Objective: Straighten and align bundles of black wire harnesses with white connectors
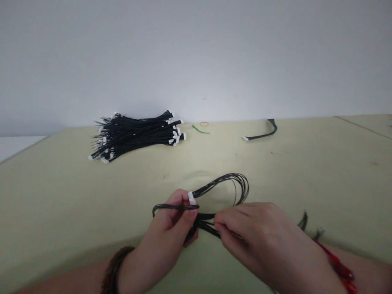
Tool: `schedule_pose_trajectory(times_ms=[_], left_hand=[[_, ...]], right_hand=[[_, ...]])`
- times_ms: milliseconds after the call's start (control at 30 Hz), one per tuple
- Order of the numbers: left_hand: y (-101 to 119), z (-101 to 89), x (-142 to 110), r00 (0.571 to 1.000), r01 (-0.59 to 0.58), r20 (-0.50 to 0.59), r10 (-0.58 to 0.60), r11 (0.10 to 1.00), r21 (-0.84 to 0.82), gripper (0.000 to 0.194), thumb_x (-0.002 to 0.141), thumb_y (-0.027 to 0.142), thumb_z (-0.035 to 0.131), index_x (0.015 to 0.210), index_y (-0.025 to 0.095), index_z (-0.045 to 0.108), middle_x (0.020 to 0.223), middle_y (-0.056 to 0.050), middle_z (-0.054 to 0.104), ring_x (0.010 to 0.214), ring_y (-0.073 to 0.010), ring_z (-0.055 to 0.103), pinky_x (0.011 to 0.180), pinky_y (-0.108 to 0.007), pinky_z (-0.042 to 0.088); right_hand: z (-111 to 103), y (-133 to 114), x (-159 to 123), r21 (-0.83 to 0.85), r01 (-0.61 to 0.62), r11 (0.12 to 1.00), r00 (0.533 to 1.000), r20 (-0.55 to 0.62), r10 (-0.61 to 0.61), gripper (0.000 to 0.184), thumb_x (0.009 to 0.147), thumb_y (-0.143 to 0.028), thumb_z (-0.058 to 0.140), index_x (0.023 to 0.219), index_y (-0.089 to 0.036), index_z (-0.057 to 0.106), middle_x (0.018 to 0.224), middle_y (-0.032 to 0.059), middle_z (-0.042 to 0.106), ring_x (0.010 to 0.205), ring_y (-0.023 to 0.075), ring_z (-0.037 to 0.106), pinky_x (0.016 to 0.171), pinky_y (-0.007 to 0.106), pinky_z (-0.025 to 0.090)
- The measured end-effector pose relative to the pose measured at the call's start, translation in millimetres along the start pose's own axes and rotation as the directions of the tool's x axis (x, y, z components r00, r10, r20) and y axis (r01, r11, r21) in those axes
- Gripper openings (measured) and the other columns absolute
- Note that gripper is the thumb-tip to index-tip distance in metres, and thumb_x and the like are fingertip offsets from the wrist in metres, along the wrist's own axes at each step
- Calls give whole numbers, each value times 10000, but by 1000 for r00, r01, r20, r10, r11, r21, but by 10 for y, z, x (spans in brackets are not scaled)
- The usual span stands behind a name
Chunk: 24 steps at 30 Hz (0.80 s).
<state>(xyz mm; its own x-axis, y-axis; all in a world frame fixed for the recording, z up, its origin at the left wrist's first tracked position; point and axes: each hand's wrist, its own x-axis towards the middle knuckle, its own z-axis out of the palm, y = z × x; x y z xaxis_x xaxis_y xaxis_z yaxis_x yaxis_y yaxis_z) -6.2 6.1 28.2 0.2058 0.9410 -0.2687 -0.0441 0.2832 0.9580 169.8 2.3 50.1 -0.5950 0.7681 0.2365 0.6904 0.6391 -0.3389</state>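
Wire pile: black leads w/ white connectors at both ends, stacked at the back L of the pale table, near the wall.
L wrist: you've a dark brown bracelet on.
Left hand: narrow, thumb & fingers pinched on the black wire harness; a thin loop of it lies over your thumb side.
White connector: at your L fingertips, wires running from it to the R.
Harness pos: front ctr, between your two hands; a big loop arcs up & over toward your R knuckles, other strands go straight across.
Green strip: back ctr, just R of the pile, w/ a thin yellowish ring right behind it.
Right hand: narrow too, thumb & index closed on the harness strands; other fingers curled, partly hidden.
Single cable: back R, bent, white end facing L.
Loose wire ends: by your R wrist, blurred; can't tell if they're part of the harness.
R wrist: red bracelet.
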Motion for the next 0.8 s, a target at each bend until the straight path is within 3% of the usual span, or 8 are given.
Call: schedule_pose_trajectory(times_ms=[167, 300, 367, 433, 500, 633, 733, 800], left_hand=[[-2, -10, 3, 1000, 6, -18, -5, 999, 44, 152, 794, 308, 531, 744, 195, 442, 526, 95, 401, 430, -47, 376, 402, -147, 293], [8, -14, 2, 1000, -25, 3, 24, 997, 78, 141, 803, 312, 517, 757, 196, 451, 511, 93, 402, 417, -51, 354, 392, -155, 272], [14, -9, -1, 1000, -16, 0, 16, 998, 65, 155, 796, 327, 529, 759, 196, 453, 525, 91, 398, 420, -52, 358, 390, -155, 275], [10, -7, -5, 1000, 6, -14, -6, 999, 40, 171, 791, 339, 546, 759, 197, 455, 550, 89, 391, 434, -51, 365, 398, -152, 291], [-7, -9, -10, 999, 31, -17, -30, 999, 13, 176, 793, 347, 555, 770, 200, 462, 577, 85, 389, 452, -50, 368, 414, -148, 307], [-43, -8, -22, 1000, 23, 12, -23, 1000, 7, 180, 815, 368, 534, 789, 205, 461, 585, 85, 385, 465, -51, 369, 422, -146, 302], [-32, 8, -39, 999, -10, 38, 8, 999, 52, 224, 815, 400, 534, 762, 199, 450, 575, 87, 372, 465, -52, 349, 420, -153, 285], [-15, 18, -49, 999, -7, 52, 3, 998, 70, 257, 805, 428, 542, 749, 195, 449, 583, 83, 372, 481, -55, 344, 433, -159, 289]], right_hand=[[-35, -1, 14, -139, 189, 972, 981, -19, -193, 197, 862, -111, 439, 710, -169, 551, 632, -23, 535, 552, 128, 456, 560, 293, 291], [-196, 21, 71, 102, 37, 994, 995, 87, -46, 186, 850, -129, 423, 801, -182, 594, 671, -20, 566, 593, 123, 496, 568, 259, 339], [-334, 119, 111, 463, -164, 871, 947, 322, 8, 221, 848, -147, 391, 871, -185, 608, 669, -21, 575, 591, 106, 523, 541, 217, 374], [-461, 285, 143, 731, -351, 586, 860, 499, -106, 217, 851, -198, 400, 854, -154, 613, 683, 2, 589, 597, 103, 550, 543, 205, 415], [-532, 478, 164, 845, -345, 408, 885, 438, -158, 179, 826, -271, 503, 815, -133, 618, 719, 27, 589, 639, 118, 556, 602, 239, 445], [-520, 698, 211, 914, -164, 372, 986, 168, 21, 148, 829, -286, 562, 744, -166, 571, 764, 6, 508, 754, 112, 500, 731, 249, 418], [-544, 614, 265, 957, -53, 286, 984, 2, 176, 256, 955, -311, 280, 759, -216, 415, 849, -9, 432, 802, 91, 474, 754, 242, 412], [-608, 488, 288, 971, -20, 239, 943, -61, 326, 328, 974, -274, 95, 770, -231, 348, 732, -25, 339, 620, 75, 420, 601, 183, 403]])
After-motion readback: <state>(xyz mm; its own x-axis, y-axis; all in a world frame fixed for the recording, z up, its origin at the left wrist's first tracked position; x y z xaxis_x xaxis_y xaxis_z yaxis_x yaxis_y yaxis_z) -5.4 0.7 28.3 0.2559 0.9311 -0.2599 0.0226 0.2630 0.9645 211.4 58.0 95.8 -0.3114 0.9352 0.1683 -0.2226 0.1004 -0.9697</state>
